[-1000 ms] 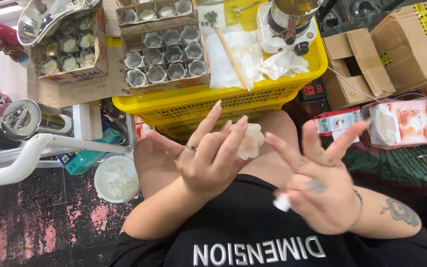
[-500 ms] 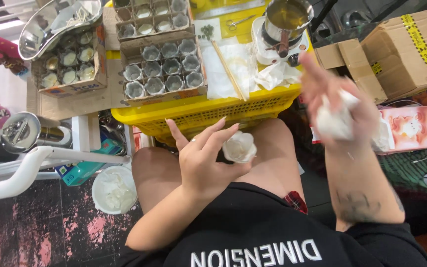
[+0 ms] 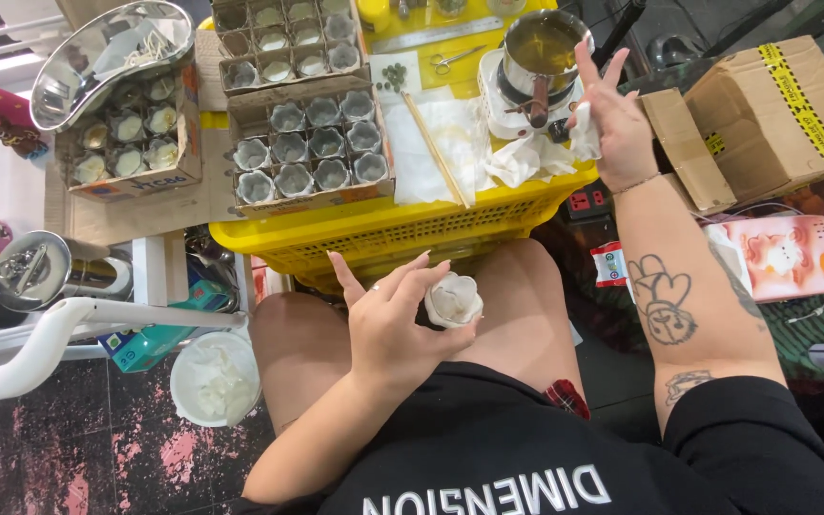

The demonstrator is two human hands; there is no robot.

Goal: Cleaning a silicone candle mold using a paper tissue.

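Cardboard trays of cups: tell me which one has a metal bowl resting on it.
The left tray, beside the yellow crate. A shiny metal bowl covers its far end; the two trays on the crate are uncovered.

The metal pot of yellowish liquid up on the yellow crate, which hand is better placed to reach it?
Probably the right hand: it is raised beside the metal pot, holding only a white scrap. The left hand is low over the lap, holding a white flower-shaped piece.

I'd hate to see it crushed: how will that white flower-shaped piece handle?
The white flower-shaped piece looks thin-petalled, so probably fragile. The left hand holds it on fingertips alone, suggesting it is light. Its rounded form might roll if set down.
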